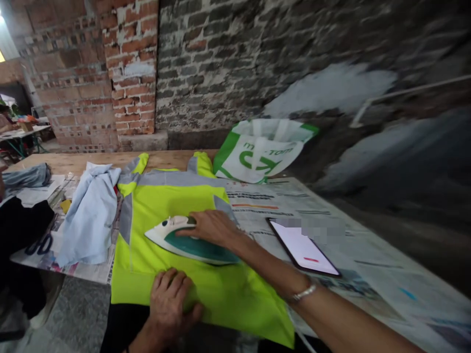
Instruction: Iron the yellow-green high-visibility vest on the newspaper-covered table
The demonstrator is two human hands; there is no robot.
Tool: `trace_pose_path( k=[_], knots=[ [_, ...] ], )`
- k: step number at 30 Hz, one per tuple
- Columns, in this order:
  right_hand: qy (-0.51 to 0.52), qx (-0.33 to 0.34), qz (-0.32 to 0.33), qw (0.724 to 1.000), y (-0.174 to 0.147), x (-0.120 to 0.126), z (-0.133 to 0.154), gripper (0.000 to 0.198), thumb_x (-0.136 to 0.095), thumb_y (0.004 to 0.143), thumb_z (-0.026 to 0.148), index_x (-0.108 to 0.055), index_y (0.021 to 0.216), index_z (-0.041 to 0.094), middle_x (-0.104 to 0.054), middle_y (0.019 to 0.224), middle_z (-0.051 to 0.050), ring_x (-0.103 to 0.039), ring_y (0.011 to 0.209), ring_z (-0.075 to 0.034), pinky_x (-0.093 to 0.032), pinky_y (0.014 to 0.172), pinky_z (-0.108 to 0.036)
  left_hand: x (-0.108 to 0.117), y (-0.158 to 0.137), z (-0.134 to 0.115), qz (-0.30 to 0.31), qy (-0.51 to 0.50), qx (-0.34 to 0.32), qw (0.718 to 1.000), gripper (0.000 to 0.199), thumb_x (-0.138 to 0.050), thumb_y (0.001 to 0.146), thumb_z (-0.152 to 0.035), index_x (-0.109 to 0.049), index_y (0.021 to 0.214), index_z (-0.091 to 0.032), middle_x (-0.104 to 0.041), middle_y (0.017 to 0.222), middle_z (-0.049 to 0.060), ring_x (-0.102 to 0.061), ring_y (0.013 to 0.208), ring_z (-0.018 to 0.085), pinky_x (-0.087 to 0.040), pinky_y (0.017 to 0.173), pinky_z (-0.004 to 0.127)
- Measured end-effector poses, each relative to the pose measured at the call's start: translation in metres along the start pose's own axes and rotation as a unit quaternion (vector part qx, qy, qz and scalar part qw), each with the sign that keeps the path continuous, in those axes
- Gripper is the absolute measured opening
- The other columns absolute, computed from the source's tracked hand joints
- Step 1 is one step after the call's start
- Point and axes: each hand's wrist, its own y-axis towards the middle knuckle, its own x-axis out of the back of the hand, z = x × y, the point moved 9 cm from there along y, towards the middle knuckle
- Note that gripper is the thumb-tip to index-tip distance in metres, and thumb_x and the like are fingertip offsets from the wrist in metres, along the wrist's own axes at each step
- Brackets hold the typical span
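Right hand [214, 227]: gripping iron [200, 249]
Left hand [170, 301]: resting on shirt [176, 201], fingers loosely bent
Shirt: possibly scorching if hot iron is lingering

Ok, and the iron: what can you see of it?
The iron has a white nose and a teal body, plastic by the look, with a dark round spot and small raised parts near the front. It lies sole-down on the yellow shirt, its pointed tip toward the picture's left. The right hand grips its handle, hiding much of it; hand and wrist also cover part of the rear. The sole's underside is out of sight.
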Motion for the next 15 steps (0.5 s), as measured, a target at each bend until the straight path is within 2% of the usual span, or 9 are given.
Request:
trace_pose_path(
  k=[3,6,10,15],
  knots=[
    [-0.001,0.01,-0.01,1.0,-0.013,0.0,0.005,0.06,-0.058,0.093,0.08,-0.079,0.102,0.024,-0.082,0.1,-0.016,-0.078,0.105,-0.036,-0.054,0.08,-0.036,0.001,0.0,0.0,-0.011,0.001,-0.005,1.0,0.041,-0.077,0.08,-0.037,-0.069,0.117,-0.023,-0.081,0.112,0.007,-0.074,0.107,0.026,-0.058,0.095,0.043],
    [0.005,-0.01,-0.02,1.0,-0.007,0.001,0.002,0.067,-0.054,0.094,0.082,-0.079,0.108,0.022,-0.082,0.101,-0.019,-0.077,0.106,-0.036,-0.055,0.083,-0.037,0.003,0.003,-0.001,-0.002,-0.001,-0.009,1.0,0.039,-0.075,0.083,-0.036,-0.068,0.119,-0.022,-0.081,0.114,0.007,-0.074,0.11,0.026,-0.058,0.096,0.043],
    [0.014,-0.045,-0.048,0.998,0.022,0.005,-0.008,0.075,-0.051,0.095,0.082,-0.078,0.115,0.014,-0.079,0.108,-0.025,-0.076,0.111,-0.036,-0.054,0.09,-0.038,0.006,0.009,-0.002,0.013,0.004,-0.016,1.0,0.038,-0.072,0.087,-0.035,-0.067,0.123,-0.021,-0.081,0.117,0.007,-0.074,0.112,0.027,-0.057,0.096,0.044],
    [0.049,-0.09,-0.083,0.991,0.069,0.01,-0.029,0.076,-0.05,0.097,0.079,-0.078,0.118,0.013,-0.077,0.115,-0.026,-0.073,0.116,-0.037,-0.052,0.096,-0.04,0.008,0.015,-0.005,0.018,0.005,-0.022,1.0,0.037,-0.07,0.088,-0.035,-0.067,0.122,-0.021,-0.082,0.116,0.006,-0.074,0.111,0.026,-0.055,0.097,0.043]
  ],
)
